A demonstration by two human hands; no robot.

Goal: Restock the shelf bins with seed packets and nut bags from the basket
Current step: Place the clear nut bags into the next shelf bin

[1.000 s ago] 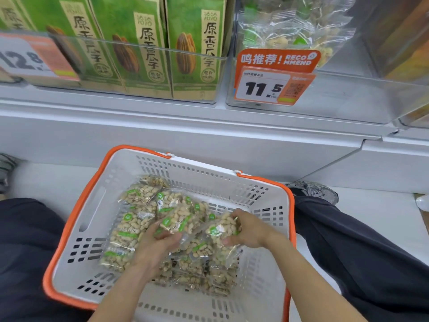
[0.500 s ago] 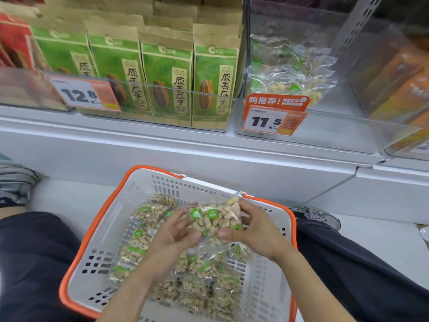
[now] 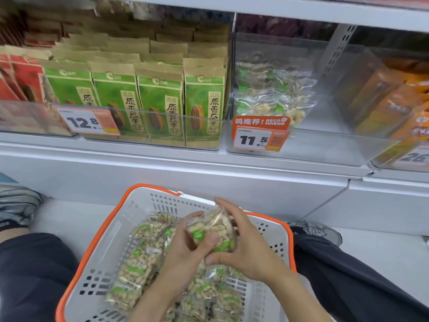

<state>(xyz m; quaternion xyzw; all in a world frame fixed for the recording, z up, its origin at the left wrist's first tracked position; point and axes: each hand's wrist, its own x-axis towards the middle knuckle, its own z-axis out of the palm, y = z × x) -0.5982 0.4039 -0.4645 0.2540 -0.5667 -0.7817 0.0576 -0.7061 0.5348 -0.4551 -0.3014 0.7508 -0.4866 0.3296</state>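
While both hands grip it, nut bag stands upright

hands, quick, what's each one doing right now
Left hand: closed on the nut bag, thumb across its front.
Right hand: closed on the same nut bag, held above the basket.

Plastic, film and paper on a painted shelf

The basket is matt grey perforated plastic with a smooth orange rim; the nut bags are glossy, crinkled clear film; the seed packets look like matt kraft paper; the bins are clear glossy plastic; the shelf is smooth white.
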